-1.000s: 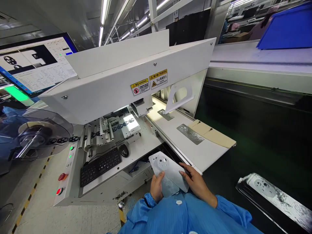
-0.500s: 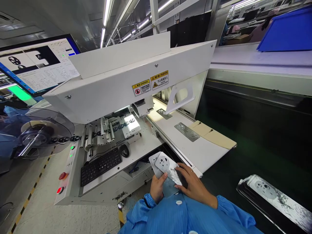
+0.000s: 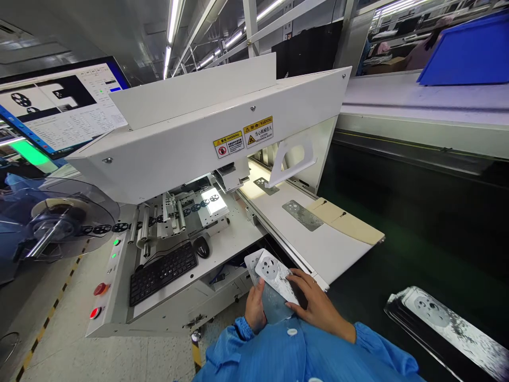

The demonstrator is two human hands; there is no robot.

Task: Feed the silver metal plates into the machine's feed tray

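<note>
My left hand [image 3: 255,310] grips a greyish phone back panel [image 3: 274,309] by its left edge, thumb on top. Over it lies a second, shiny phone back panel [image 3: 271,268] with a cluster of round camera holes at its upper end. My right hand [image 3: 316,305] is closed on this upper panel's right edge, with fingers across its dark lower end. The two panels overlap at an angle in front of my blue smock. Two similar flat panels, a nearer panel [image 3: 303,215] and a farther panel [image 3: 266,185], lie on the white conveyor belt [image 3: 318,254] ahead.
A white machine [image 3: 222,122] with warning labels spans the belt. Left of it are a keyboard [image 3: 163,273], a mouse [image 3: 201,246], a film reel [image 3: 59,217] and a monitor [image 3: 59,111]. At right, a stack of panels [image 3: 449,323] rests on the dark belt [image 3: 397,191].
My left thumb has drawn back from the upper panel onto the lower one. The panels have spread slightly apart. The panels on the belt look unmoved.
</note>
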